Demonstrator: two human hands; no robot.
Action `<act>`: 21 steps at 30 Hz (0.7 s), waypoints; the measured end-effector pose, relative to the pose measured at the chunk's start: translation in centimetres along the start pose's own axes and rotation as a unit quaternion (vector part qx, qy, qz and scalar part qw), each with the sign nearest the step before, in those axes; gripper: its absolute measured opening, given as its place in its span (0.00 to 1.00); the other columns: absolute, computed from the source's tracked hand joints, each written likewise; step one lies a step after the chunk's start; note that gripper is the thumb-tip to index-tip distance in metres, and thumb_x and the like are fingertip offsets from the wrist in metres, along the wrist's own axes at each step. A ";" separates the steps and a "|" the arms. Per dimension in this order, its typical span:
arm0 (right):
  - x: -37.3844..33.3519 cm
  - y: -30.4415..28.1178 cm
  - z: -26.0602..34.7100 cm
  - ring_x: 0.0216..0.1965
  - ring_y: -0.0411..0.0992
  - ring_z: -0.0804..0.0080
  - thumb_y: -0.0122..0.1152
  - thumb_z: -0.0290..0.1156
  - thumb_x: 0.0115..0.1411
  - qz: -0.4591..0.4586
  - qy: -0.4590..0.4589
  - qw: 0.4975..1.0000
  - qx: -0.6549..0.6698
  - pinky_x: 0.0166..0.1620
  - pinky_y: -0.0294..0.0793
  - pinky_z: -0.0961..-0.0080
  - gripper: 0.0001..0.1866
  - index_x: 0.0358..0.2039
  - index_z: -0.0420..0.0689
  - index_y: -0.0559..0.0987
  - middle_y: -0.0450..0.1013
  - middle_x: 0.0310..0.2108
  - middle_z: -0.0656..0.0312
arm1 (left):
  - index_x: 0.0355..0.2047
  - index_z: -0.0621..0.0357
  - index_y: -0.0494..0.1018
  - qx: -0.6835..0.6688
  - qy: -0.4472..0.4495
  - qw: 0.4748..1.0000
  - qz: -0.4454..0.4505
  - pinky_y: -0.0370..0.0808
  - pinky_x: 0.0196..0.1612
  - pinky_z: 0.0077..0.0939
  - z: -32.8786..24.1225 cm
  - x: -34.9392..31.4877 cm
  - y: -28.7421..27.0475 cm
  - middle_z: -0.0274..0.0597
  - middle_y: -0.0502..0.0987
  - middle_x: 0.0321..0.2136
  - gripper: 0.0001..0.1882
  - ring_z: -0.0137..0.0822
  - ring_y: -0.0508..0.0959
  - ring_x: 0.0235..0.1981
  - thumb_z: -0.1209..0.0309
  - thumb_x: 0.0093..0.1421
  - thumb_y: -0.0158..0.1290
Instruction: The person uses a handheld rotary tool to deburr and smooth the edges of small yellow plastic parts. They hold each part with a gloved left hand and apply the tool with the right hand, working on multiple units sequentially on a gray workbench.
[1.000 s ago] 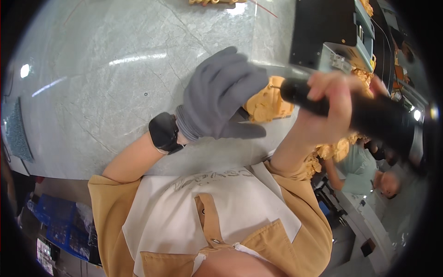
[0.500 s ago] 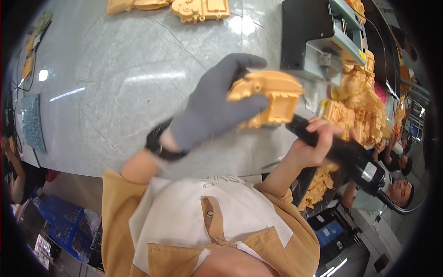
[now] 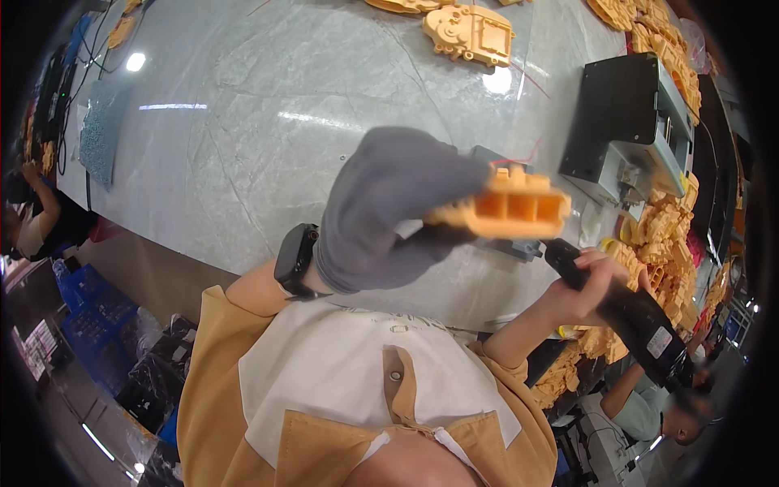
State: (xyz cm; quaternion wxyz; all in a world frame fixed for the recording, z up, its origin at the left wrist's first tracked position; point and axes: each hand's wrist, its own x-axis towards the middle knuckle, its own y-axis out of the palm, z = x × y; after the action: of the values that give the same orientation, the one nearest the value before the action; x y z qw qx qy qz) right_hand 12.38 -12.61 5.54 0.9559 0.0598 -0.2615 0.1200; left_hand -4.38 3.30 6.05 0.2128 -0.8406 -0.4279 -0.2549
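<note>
My left hand point(image 3: 385, 215), in a grey glove with a black watch at the wrist, grips an orange moulded plastic part point(image 3: 519, 213). The part is raised over the table, and its side with open rectangular pockets shows; the glove covers its left end. Bare and closed, my right hand point(image 3: 588, 288) is wrapped around a black handheld power tool point(image 3: 633, 321), long and cylindrical with a pale label. The tool's narrow front end points up and left, just below and right of the part, apparently apart from it. Its tip is too indistinct to make out.
Behind the held part, a grey block-like fixture point(image 3: 527, 250) sits on the grey marbled table point(image 3: 243, 178). A black-and-grey box-shaped machine point(image 3: 621, 122) stands right. Orange parts point(image 3: 471, 34) lie at the far edge; more are heaped point(image 3: 661, 243) at right. Another person point(image 3: 649, 406) sits lower right.
My left hand has turned the orange part so its pocketed side shows, and moved slightly right and down in view. The view has shifted, uncovering the grey fixture. My right hand keeps the tool.
</note>
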 end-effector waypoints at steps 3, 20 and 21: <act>0.1 -0.2 -0.2 0.15 0.62 0.72 0.50 0.19 0.48 0.004 -0.001 1.000 0.014 0.24 0.66 0.69 0.29 0.51 0.37 0.53 0.63 0.17 0.59 | 0.49 0.65 0.60 -0.340 -0.335 0.859 -0.185 0.74 0.43 0.33 -1.1 -0.2 0.2 0.46 0.68 0.41 0.28 0.40 0.73 0.39 0.67 0.50 0.55; -0.4 0.8 0.3 0.17 0.61 0.74 0.49 0.26 0.52 0.016 -0.033 0.999 0.034 0.25 0.64 0.75 0.16 0.41 0.35 0.63 0.60 0.15 0.61 | 0.51 0.60 0.60 -0.670 -0.497 0.518 -0.187 0.76 0.33 0.29 0.0 -1.0 -3.9 0.47 0.70 0.39 0.24 0.42 0.73 0.36 0.55 0.61 0.41; -0.3 0.4 0.0 0.18 0.61 0.73 0.48 0.30 0.54 0.039 -0.026 0.997 0.067 0.26 0.63 0.75 0.13 0.37 0.36 0.64 0.60 0.15 0.61 | 0.51 0.60 0.60 -0.678 -0.499 0.505 -0.192 0.76 0.32 0.30 0.0 -1.1 -4.0 0.47 0.70 0.39 0.24 0.43 0.74 0.36 0.55 0.61 0.41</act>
State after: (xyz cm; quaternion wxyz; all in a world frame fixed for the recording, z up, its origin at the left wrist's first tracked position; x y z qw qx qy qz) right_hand 12.01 -12.25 5.37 0.9372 0.1163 -0.2797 0.1730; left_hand -8.22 4.78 5.97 -0.7247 -0.6137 -0.3107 -0.0405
